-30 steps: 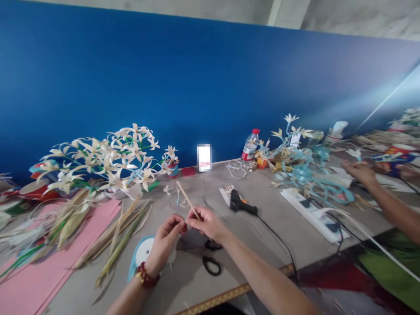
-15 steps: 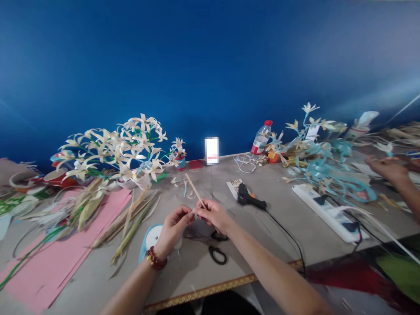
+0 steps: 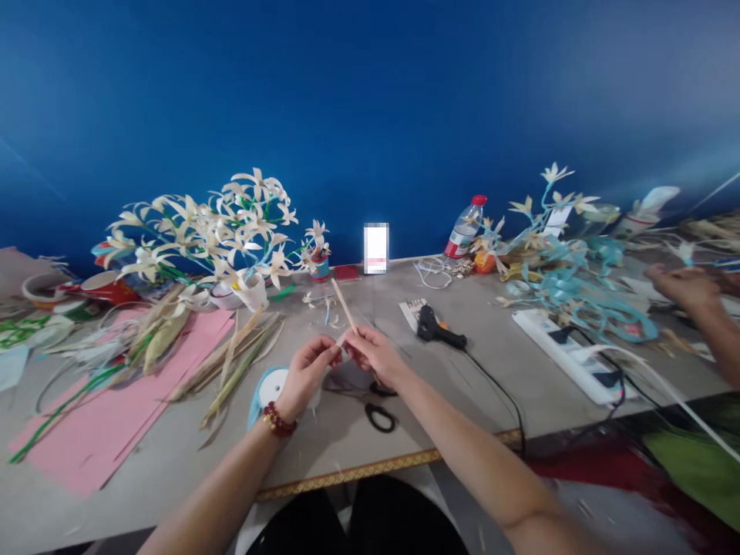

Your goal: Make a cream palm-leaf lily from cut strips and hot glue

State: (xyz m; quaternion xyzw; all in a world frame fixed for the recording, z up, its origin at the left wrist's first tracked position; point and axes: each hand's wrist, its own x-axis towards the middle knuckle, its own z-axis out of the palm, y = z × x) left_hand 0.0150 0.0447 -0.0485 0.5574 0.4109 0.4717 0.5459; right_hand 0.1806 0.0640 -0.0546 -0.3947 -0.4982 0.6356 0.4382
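Note:
My left hand [image 3: 306,371] and my right hand [image 3: 375,356] meet fingertip to fingertip above the table. A thin, pale wooden stick [image 3: 343,305] leans up and left out of my right hand, whose fingers are closed around it. My left thumb and forefinger pinch a small whitish piece; what it is cannot be made out. Below my hands lie black-handled scissors [image 3: 381,418], their blades pointing left. Partly behind my left wrist is a spool of light blue ribbon [image 3: 259,401] with a white core.
A black glue gun [image 3: 438,330] lies to the right, its cord running over the table edge. Farther right sits a white power strip [image 3: 570,358] by tangled blue ribbon [image 3: 613,308]. White flowers [image 3: 202,231] and pink paper [image 3: 139,393] occupy the left. Another person's hand [image 3: 687,285] works at far right.
The camera view has tilted slightly down, so the table things sit higher. Both hands stay together, with the stick still in my right hand and now a little more upright.

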